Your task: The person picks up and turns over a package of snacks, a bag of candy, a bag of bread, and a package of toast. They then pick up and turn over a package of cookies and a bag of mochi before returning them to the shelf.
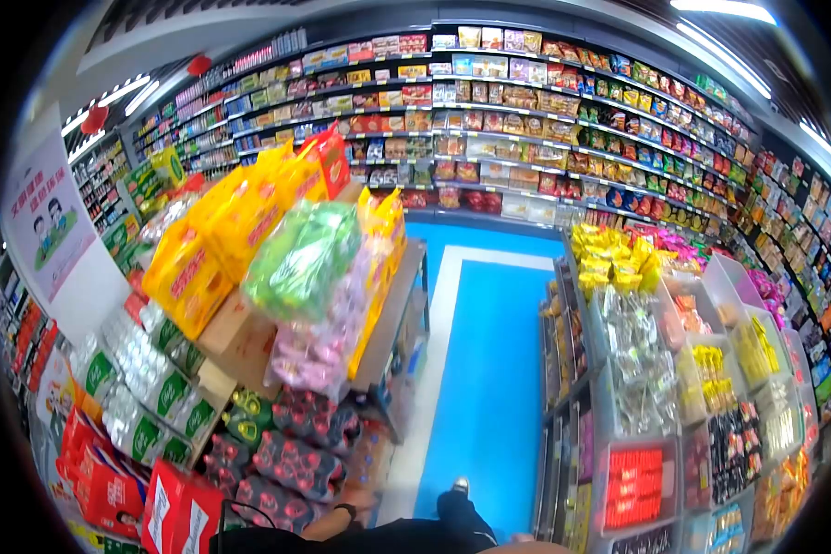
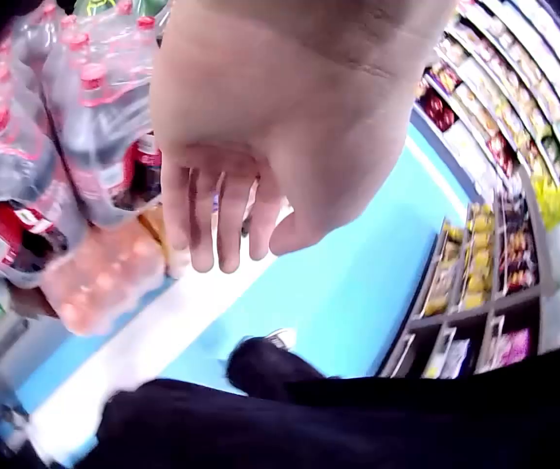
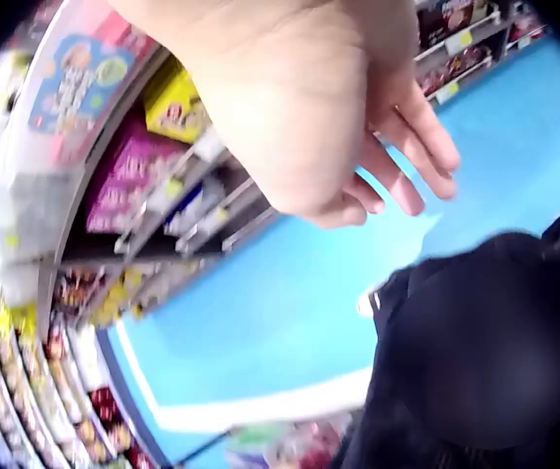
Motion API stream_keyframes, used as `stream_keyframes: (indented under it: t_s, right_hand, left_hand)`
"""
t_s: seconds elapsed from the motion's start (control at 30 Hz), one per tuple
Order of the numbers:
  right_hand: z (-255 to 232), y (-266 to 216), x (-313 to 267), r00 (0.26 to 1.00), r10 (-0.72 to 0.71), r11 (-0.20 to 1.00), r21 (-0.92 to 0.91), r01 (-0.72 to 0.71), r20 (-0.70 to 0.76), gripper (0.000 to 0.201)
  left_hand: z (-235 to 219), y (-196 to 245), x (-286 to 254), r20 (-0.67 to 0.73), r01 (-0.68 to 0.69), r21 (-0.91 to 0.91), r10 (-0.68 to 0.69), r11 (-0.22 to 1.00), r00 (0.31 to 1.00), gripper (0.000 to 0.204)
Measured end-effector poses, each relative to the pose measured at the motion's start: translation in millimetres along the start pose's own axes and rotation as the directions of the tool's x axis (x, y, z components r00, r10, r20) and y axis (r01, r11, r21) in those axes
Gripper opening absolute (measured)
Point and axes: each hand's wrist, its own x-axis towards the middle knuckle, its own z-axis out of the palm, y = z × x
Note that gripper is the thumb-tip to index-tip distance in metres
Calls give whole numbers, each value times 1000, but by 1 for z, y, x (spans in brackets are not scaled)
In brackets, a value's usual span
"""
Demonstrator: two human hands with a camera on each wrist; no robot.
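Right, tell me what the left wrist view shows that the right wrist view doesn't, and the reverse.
Left wrist only: the bare left hand and shrink-wrapped dark bottles with red caps.
Right wrist only: the bare right hand and a blue cartoon label.
Both: bright blue floor, a white stripe and dark clothing.

The floor (image 1: 494, 369) at lower centre of the head view is bright blue, edged by a white stripe (image 1: 427, 369). At left, yellow packs (image 1: 185, 277) carry red lettering, near a green wrapped bundle (image 1: 307, 258) and pale pink packets (image 1: 309, 355). Lower left, dark cola bottles (image 1: 295, 462) have pinkish-red caps. Lower right, red packets (image 1: 634, 485) glow orange-tinged. Upper left in the right wrist view, one carton (image 3: 175, 103) is yellow, the purple boxes (image 3: 133, 181) printed paler.
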Motion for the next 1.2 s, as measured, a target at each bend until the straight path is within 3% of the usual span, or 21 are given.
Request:
stream_keyframes:
  t_s: [0.13,0.23,0.3,0.37,0.43,0.47,0.5,0.53,0.57,0.63,0.67,0.7,0.73,0.77,0.8,0.87,0.97,1.03,1.1,1.13,1.2]
  right_hand:
    - [-55,-54,33,980,196,980,-14,-197,-28,26]
    - [-99,-113,77,988,130,991,-33,-133,-78,29]
    - [-110,-193,80,977,59,998,46,-51,-206,36]
    - [-120,-269,84,988,-93,992,76,103,-125,46]
    - [-116,-350,89,958,-230,971,-112,213,-169,26]
    - [-118,-383,92,940,-321,933,-211,293,-115,25]
    - [-123,-404,103,940,-320,931,-224,289,-119,25]
    - [-123,-433,114,929,-352,911,-271,311,-117,24]
    - [-121,-462,132,917,-384,888,-316,335,-109,23]
    - [-129,-503,161,935,-343,913,-266,310,-88,19]
    - [-138,-526,184,967,-254,901,-358,246,27,20]
    - [-148,-540,196,984,-128,875,-452,172,126,21]
    - [-144,-570,181,989,-121,882,-448,147,87,22]
    - [-150,-601,186,990,-117,880,-455,139,76,22]
    - [-152,-628,191,975,-222,916,-340,214,15,23]
    - [-140,-685,184,918,-371,916,-216,337,-139,23]
    - [-137,-744,223,909,-390,919,-124,374,-148,21]
    - [-138,-775,258,909,-411,909,-107,403,-74,22]
    - [-141,-810,289,986,-156,976,146,164,-67,23]
    - [-148,-819,313,988,-140,962,228,152,-68,22]
    - [-156,-846,353,984,-115,946,287,149,-134,22]
  left_hand:
    - [-60,138,86,-82,-163,5,163,987,983,32]
    - [-101,227,127,-52,-274,-116,269,955,962,29]
    - [-124,266,149,38,-210,-197,221,958,975,29]
    - [-138,272,176,51,-204,-216,220,955,974,30]
    - [-142,246,211,-62,-218,-174,210,960,976,31]
    - [-130,196,258,-122,-212,-158,194,964,973,33]
    - [-134,183,274,-58,-60,-142,52,988,997,32]
    - [-150,186,283,142,177,-121,-160,977,977,32]
    - [-159,190,290,205,364,-325,-311,873,928,32]
    - [-176,193,338,290,450,-402,-356,797,889,34]
    - [-205,211,372,283,436,-415,-342,799,896,34]
    - [-224,229,400,235,284,-404,-202,869,951,33]
    - [-234,247,418,203,136,-385,-60,913,977,32]
    - [-261,289,433,73,89,-289,-71,953,995,32]
    - [-281,299,481,32,-253,-114,258,961,966,35]
    - [-334,356,542,103,-178,-374,232,910,967,29]
    - [-422,478,606,-119,-279,-292,254,915,960,28]
    - [-477,546,640,-208,-433,-245,389,867,897,27]
    - [-524,601,660,-204,-448,-346,399,825,894,26]
    - [-538,617,677,-201,-460,-457,415,761,887,26]
    - [-558,624,724,-200,-441,-409,393,799,898,30]
